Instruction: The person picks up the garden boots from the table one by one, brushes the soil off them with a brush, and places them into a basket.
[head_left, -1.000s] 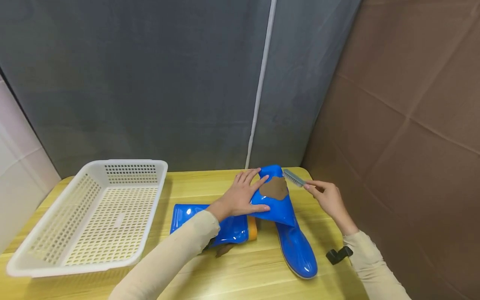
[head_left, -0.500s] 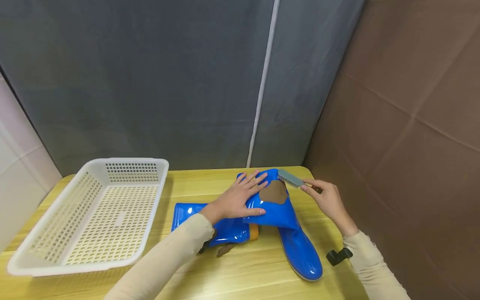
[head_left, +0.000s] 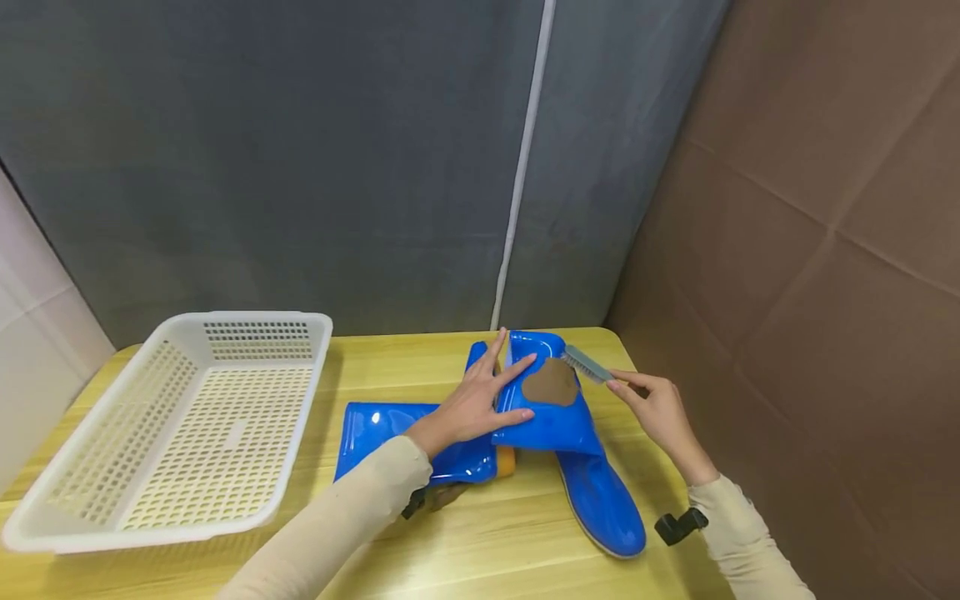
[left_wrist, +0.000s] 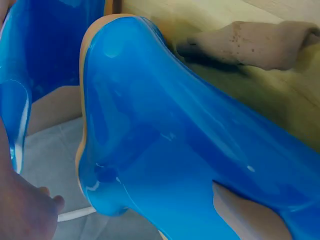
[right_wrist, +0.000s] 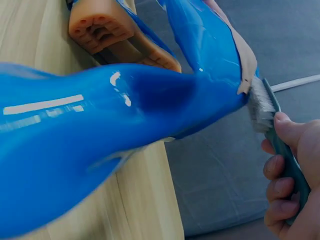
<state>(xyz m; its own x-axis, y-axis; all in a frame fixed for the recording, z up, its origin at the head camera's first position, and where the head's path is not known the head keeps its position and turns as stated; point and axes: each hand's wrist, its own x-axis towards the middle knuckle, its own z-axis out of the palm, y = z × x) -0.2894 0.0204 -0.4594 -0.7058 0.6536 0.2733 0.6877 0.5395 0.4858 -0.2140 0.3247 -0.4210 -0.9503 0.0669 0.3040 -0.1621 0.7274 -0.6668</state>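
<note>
A blue rain boot (head_left: 551,429) with a brown patch (head_left: 551,382) on its shaft lies toe forward on the table. My left hand (head_left: 474,402) rests on this shaft near its top opening, index finger and thumb extended. With my right hand (head_left: 663,417) I grip a grey-green brush (head_left: 588,364) by its handle. Its white bristles (right_wrist: 260,105) touch the boot beside the patch's edge in the right wrist view. A second blue boot (left_wrist: 145,120), with a tan-orange sole (right_wrist: 102,30), lies on its side under my left forearm.
On the left of the wooden table (head_left: 420,558) stands a white perforated basket (head_left: 300,433). A brown speckled piece (left_wrist: 255,45) lies beside the second boot. A dark grey curtain (head_left: 300,167) hangs behind the table, a brown one (head_left: 810,275) on the right.
The brush has moved a little along the boot's edge by the patch. My left fingers have shifted on the shaft, and its top opening shows more.
</note>
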